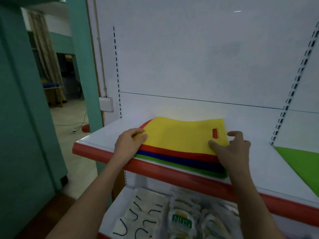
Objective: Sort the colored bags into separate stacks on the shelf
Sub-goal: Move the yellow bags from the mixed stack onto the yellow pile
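A mixed pile of flat bags lies on the white shelf (96, 137). A yellow bag (179, 133) with a cut-out handle is on top. Under it show the edges of a red bag (181, 153), a blue bag (181, 160) and a green bag (172, 163). My left hand (128, 143) pinches the yellow bag's near left corner. My right hand (231, 149) has its thumb on the yellow bag's near right corner, fingers curled at the bag's right edge. A separate green bag (300, 163) lies flat on the shelf at the far right.
The shelf has a red front lip (172, 175) and a white back panel with slotted uprights (291, 90). The lower shelf holds pale packaged goods (181, 219). A teal pillar (82, 62) and a doorway are to the left.
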{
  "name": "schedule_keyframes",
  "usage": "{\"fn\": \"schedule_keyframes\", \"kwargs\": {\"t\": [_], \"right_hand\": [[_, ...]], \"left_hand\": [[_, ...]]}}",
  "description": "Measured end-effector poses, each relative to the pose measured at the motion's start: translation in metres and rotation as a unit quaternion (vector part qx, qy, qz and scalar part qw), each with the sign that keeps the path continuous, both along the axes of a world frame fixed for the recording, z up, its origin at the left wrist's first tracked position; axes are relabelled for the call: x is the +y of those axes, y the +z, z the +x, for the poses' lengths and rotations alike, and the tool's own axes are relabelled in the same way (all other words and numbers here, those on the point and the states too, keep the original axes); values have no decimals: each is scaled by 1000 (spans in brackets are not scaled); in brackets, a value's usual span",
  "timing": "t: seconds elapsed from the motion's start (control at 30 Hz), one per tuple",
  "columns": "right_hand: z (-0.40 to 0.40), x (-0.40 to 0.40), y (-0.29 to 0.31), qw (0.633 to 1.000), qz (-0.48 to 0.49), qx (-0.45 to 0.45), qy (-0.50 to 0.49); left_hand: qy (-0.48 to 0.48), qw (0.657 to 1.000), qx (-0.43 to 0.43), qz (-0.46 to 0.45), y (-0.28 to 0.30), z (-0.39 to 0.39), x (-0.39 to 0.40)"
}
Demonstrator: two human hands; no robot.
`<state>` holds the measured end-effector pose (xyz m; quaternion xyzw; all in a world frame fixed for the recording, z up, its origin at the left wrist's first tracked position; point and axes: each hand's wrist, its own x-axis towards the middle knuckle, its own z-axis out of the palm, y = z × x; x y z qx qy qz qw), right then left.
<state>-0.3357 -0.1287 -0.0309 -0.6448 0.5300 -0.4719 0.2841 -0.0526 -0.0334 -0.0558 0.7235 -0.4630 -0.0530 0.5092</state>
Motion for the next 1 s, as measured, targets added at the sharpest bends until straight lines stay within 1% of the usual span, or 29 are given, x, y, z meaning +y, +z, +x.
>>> {"fn": "schedule_keyframes", "kwargs": {"t": [0.1,0.17,0.27,0.4,0.47,0.57,0.6,0.7,0.77,0.8,0.83,0.87,0.9,0.97,1.0], "right_hand": [[0,0,-5,999,-20,12,-40],[-1,1,-6,997,-39,7,-59],[-1,5,-7,996,-50,-12,-73],[-5,10,-7,997,-39,-22,-64],[-11,12,-7,998,-20,-26,-59],[-16,15,-1,998,-8,-25,-65],[-15,16,2,997,-14,-20,-70],[-12,18,12,993,-68,6,-99],[-9,21,21,990,-101,10,-102],[-9,23,26,988,-117,10,-98],[-10,25,31,987,-133,9,-93],[-12,28,37,985,-147,10,-89],[-14,31,43,984,-156,12,-85],[-22,37,51,983,-163,13,-83],[-27,39,53,983,-162,9,-83]], "left_hand": [[-1,1000,5,1,-5,7,-1],[-4,1000,14,18,-3,9,-4],[9,998,-11,56,-2,7,-7],[22,996,-39,77,1,4,-9],[14,997,-29,77,1,7,-10],[-12,998,22,59,4,9,-11],[1,998,15,65,7,7,-11],[74,990,-88,81,22,-8,-10],[97,985,-134,54,30,-16,-10],[92,986,-135,36,34,-18,-10],[64,992,-104,12,38,-18,-11],[16,999,-45,-18,43,-18,-12],[-39,998,24,-48,47,-18,-13],[-125,977,151,-89,54,-20,-13],[-157,963,193,-104,56,-22,-13]]}}
